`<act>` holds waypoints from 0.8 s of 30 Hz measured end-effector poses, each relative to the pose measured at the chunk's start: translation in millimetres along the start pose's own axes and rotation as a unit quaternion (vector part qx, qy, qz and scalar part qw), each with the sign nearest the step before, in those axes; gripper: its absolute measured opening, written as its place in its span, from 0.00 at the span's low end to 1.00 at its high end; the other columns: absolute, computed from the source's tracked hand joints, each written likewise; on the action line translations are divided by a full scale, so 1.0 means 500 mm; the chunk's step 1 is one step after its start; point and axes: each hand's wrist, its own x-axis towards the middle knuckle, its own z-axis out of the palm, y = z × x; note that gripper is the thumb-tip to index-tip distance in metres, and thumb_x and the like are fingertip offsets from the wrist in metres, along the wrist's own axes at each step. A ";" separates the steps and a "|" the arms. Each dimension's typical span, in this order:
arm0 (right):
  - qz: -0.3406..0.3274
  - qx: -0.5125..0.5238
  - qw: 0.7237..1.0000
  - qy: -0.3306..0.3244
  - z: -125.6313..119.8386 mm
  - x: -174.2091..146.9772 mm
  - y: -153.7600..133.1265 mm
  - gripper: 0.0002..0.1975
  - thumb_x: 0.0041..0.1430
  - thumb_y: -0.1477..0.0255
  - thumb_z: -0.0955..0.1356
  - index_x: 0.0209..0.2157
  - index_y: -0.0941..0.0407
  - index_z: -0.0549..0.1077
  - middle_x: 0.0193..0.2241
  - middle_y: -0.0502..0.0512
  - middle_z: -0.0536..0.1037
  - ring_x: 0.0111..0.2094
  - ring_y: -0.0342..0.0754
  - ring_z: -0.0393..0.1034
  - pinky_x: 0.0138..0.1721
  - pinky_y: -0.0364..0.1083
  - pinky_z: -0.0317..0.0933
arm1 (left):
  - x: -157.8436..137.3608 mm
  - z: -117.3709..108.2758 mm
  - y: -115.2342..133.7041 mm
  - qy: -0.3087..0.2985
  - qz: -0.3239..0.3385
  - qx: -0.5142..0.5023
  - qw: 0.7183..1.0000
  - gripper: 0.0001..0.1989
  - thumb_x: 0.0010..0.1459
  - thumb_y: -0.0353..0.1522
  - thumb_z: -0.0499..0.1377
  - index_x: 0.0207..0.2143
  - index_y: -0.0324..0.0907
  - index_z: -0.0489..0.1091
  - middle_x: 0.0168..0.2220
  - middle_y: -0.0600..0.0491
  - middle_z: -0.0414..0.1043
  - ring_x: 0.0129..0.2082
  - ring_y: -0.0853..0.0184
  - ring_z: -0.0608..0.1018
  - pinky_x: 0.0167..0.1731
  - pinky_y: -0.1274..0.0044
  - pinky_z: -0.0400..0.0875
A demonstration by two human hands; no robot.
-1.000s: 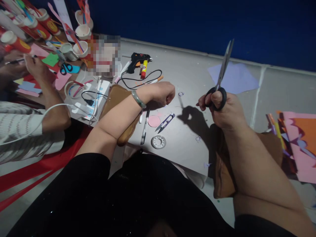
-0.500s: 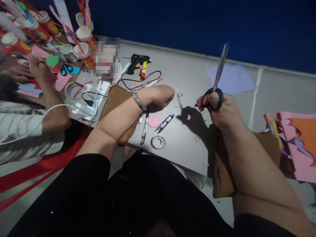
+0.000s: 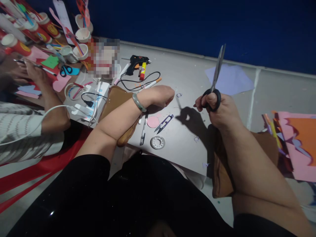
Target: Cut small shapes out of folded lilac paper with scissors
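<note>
In the head view my right hand [image 3: 218,107] grips black-handled scissors [image 3: 217,74], thumb and fingers at the loops. The blades point up and look closed, raised above the table. My left hand [image 3: 164,96] is curled into a fist over the table, a bangle on its wrist; the inside of the fist is hidden. Below it lie a pink paper circle [image 3: 153,121], thread snips [image 3: 165,123], a pen [image 3: 143,133] and a round white dispenser-like ring [image 3: 158,142]. Tiny purple paper rings [image 3: 196,139] lie between my hands. Purple paper [image 3: 229,79] rests behind the scissors.
A glue gun [image 3: 137,64], glue stick [image 3: 143,71] and looping cord are at the back. A power strip [image 3: 98,98] sits left, near a co-worker's hand [image 3: 37,72] with a pen. Brown cushions [image 3: 116,98] lie under my forearms. Coloured paper [image 3: 298,144] lies right.
My hands keep nearly the same pose, the scissors tilting very slightly. At the left, a pen now shows in the co-worker's hand. The view has shifted a little.
</note>
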 end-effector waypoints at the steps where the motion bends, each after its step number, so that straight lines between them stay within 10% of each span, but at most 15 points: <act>1: 0.002 -0.002 1.000 0.002 0.001 0.000 -0.001 0.30 0.53 0.39 0.74 0.22 0.51 0.71 0.22 0.49 0.71 0.23 0.44 0.64 0.34 0.52 0.67 | -0.001 -0.001 0.003 -0.002 0.000 0.005 1.000 0.21 0.46 0.21 0.60 0.41 0.40 0.86 0.36 0.46 0.82 0.38 0.60 0.80 0.40 0.71 0.68; 24: 0.013 -0.006 1.000 0.016 0.008 -0.001 -0.013 0.31 0.51 0.38 0.75 0.21 0.51 0.70 0.21 0.50 0.72 0.22 0.44 0.63 0.32 0.52 0.66 | -0.008 -0.005 -0.002 0.012 0.018 -0.010 1.000 0.17 0.49 0.23 0.61 0.40 0.38 0.86 0.35 0.45 0.83 0.35 0.61 0.80 0.37 0.70 0.67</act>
